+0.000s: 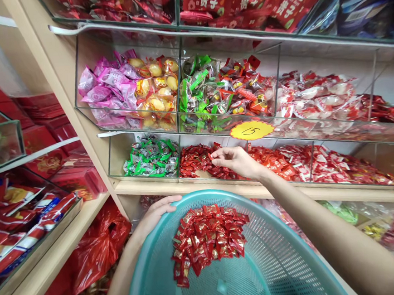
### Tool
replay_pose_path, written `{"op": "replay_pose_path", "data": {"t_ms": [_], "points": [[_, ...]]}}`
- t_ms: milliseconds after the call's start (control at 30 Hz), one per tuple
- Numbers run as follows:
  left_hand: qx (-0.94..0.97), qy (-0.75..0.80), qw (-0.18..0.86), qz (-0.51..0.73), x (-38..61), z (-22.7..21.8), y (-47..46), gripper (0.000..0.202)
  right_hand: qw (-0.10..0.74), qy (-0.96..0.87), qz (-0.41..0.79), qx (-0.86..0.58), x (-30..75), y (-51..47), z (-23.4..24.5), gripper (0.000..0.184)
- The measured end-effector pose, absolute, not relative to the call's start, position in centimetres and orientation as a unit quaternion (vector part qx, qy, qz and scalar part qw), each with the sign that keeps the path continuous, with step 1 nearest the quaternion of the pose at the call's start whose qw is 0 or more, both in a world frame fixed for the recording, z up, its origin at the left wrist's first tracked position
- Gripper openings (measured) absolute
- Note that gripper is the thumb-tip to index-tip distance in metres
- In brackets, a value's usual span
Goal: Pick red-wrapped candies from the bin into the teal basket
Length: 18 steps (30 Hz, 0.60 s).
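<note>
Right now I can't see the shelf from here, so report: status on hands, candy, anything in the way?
Left hand holds teal basket rim. Right hand fingertips on red candies in glass bin. Candy pile in basket. Nothing in the way.

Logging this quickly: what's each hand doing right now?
Left hand: closed on rim of teal basket.
Right hand: pinching at red candies; hold cannot be told.

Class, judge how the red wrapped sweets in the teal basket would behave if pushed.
The red wrapped sweets lie loose, so they would probably scatter, not move together. Glossy wrappers likely slide easily on the teal basket. Each looks small, probably light.
</note>
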<state>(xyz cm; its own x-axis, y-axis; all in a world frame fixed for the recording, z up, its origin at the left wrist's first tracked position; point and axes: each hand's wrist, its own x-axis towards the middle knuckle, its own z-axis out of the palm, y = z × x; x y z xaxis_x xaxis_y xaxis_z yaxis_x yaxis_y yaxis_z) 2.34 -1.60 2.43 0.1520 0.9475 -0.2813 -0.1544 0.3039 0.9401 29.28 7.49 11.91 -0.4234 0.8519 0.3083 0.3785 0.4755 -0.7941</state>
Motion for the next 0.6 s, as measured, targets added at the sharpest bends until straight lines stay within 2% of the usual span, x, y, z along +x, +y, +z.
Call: {"op": "replay_pose_path", "data": {"t_ms": [100, 233, 333, 600], "points": [[0.405, 0.494, 0.639, 0.43, 2.5, 2.7, -1.6, 0.037, 0.331, -0.82, 0.288, -0.366, 29.0, 4.6, 12.0, 0.029], [0.409, 0.494, 0.64, 0.423, 2.5, 2.7, -1.6, 0.037, 0.195, -0.902, 0.195, -0.331, 28.1, 2.2, 9.9, 0.019], [0.413, 0.497, 0.635, 0.423, 2.4, 2.6, -1.6, 0.037, 0.123, -0.935, 0.139, -0.302, 27.5, 2.1, 7.7, 0.018], [0.414, 0.494, 0.631, 0.432, 2.2, 2.4, -1.5, 0.037, 0.057, -0.948, 0.102, -0.295, 26.5, 2.8, 5.6, 0.019]]}}
